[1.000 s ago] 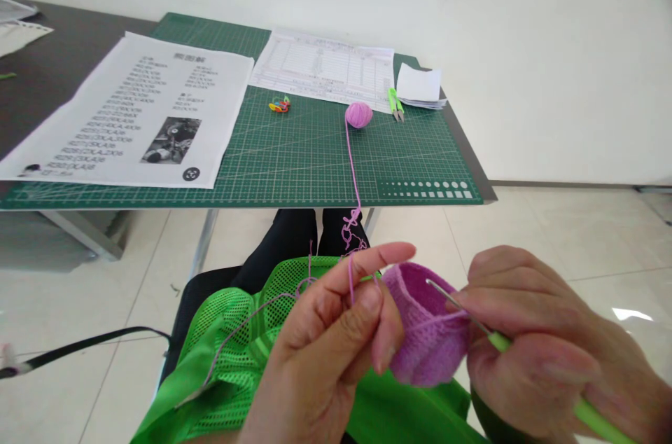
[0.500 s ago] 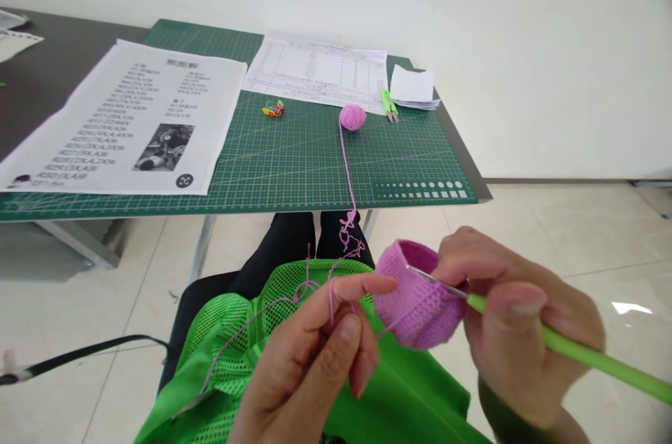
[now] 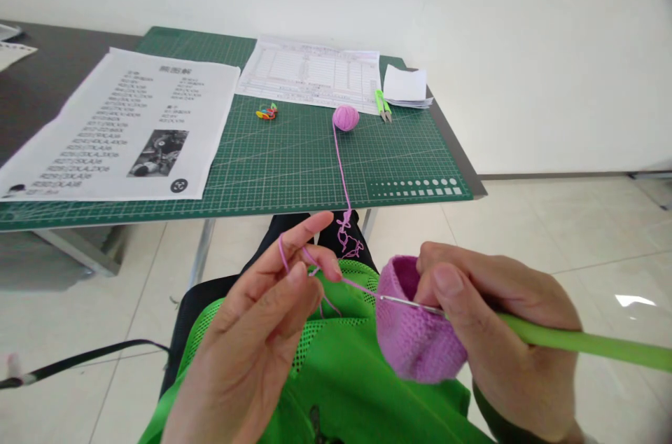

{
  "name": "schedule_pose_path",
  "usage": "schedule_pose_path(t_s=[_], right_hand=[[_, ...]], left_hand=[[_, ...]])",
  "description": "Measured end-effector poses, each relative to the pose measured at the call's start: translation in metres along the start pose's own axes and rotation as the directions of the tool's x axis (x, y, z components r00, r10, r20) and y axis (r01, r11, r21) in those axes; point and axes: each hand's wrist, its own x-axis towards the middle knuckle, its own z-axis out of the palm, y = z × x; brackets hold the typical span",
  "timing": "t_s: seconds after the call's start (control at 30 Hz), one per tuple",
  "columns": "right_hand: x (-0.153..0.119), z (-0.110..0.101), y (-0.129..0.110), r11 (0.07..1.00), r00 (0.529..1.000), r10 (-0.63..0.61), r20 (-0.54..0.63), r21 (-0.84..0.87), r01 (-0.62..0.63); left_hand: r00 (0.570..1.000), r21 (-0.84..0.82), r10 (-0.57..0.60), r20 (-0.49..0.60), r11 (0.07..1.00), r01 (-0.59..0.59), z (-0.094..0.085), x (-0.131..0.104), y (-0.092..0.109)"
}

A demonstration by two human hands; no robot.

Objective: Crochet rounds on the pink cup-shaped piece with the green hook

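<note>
Pink yarn (image 3: 360, 286) is looped round the index finger of my left hand (image 3: 252, 332), with the thumb and other fingers curled near the strand. From there it runs taut to the tip of a crochet hook (image 3: 603, 346), which has a light green handle and a metal shaft. My right hand (image 3: 509, 318) grips the hook, and its fingers also hold the rim of a pink crocheted cup-shaped piece (image 3: 420, 349). The hook's shaft lies across the front of the piece's rim. A pink yarn ball (image 3: 346, 118) sits on the table, its strand trailing over the front edge into a tangle.
The green cutting mat (image 3: 294, 171) carries a printed pattern sheet (image 3: 210, 101), a form (image 3: 309, 73), colourful stitch markers (image 3: 267, 112), green thread snips (image 3: 383, 106) and a stack of white paper (image 3: 405, 85). A green mesh garment (image 3: 346, 374) covers my lap.
My left hand has moved left and up, away from the piece, its fingers opening out and the yarn now stretched to the hook. My right hand has tilted the hook flatter, its tip shifting left and down.
</note>
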Motion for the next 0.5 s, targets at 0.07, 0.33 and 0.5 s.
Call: schedule_pose_path(t_s=[0.07,0.33,0.5], right_hand=[[0.003,-0.003,-0.004,0.999,0.999,0.013,0.041,-0.033,-0.012],[-0.006,-0.019,0.009,0.922,0.975,0.172,0.141,0.326,-0.21],[-0.005,-0.06,0.026,0.821,0.969,0.239,-0.066,0.546,-0.165]], left_hand=[[1.0,-0.078,-0.009,-0.015,0.997,0.007,-0.011,0.006,0.005],[0.991,-0.15,0.123,0.048,0.982,-0.115,-0.037,0.03,0.027],[0.978,-0.101,0.187,0.093,0.979,-0.177,-0.05,0.04,0.036]])
